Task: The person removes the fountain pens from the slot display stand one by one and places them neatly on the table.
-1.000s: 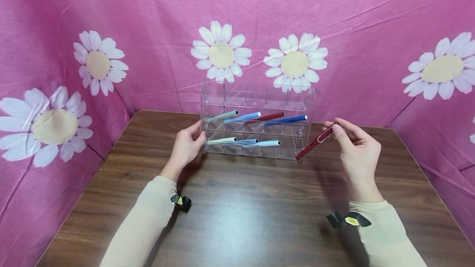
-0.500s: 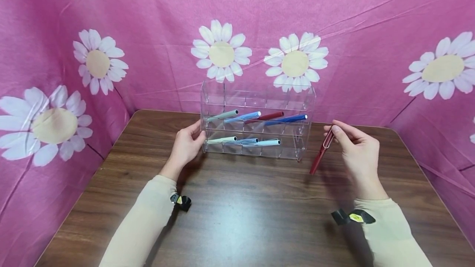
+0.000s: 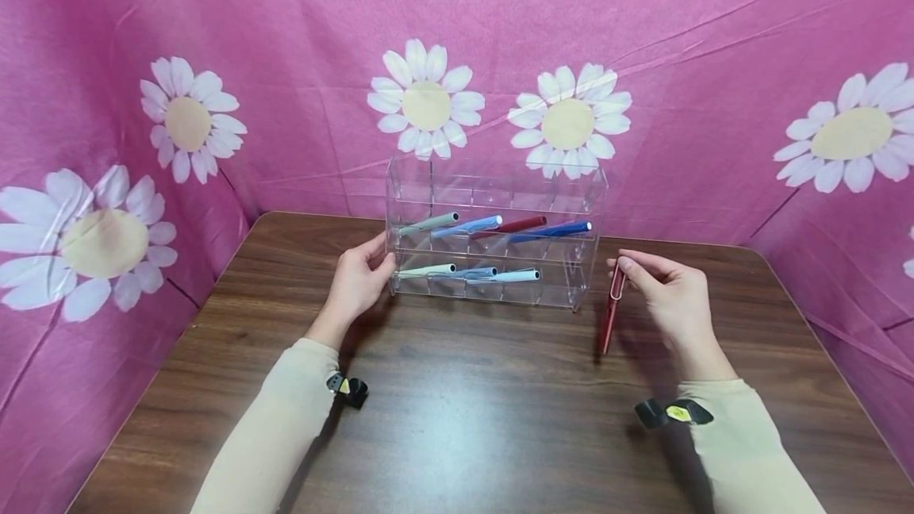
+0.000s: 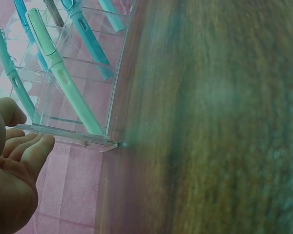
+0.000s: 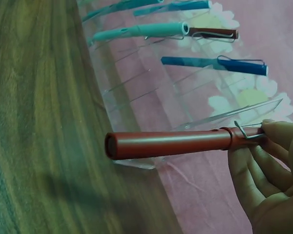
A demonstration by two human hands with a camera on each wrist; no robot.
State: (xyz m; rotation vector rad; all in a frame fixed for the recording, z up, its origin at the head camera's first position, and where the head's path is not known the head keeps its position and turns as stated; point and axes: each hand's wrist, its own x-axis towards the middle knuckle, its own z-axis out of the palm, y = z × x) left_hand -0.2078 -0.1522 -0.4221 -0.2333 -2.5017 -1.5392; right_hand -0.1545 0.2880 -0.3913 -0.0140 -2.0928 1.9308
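Observation:
A clear pen rack point(image 3: 493, 298) with tiers of slots stands at the back of the table. My left hand point(image 3: 362, 280) holds its left side wall between thumb and fingers; the left wrist view shows the fingertips at that wall, beside a pale green pen point(image 4: 71, 92). To the right of the rack, apart from it, my right hand point(image 3: 674, 296) pinches a dark red pen point(image 3: 611, 312) by its clip end. The pen hangs nearly upright, its other end pointing down. In the right wrist view, the red pen point(image 5: 171, 145) crosses in front of the rack.
The rack's middle tier holds a grey-green pen point(image 3: 432, 222), a light blue pen point(image 3: 467, 226), another dark red pen point(image 3: 510, 226) and a dark blue pen point(image 3: 553, 232). Several pale pens lie in the lower tier. A flowered pink cloth point(image 3: 307, 62) hangs behind the wooden table point(image 3: 457, 403).
My right hand has drawn the red pen away from the rack's lower right corner and toward me. The pen has swung from slanted to nearly upright. My left hand has stayed still.

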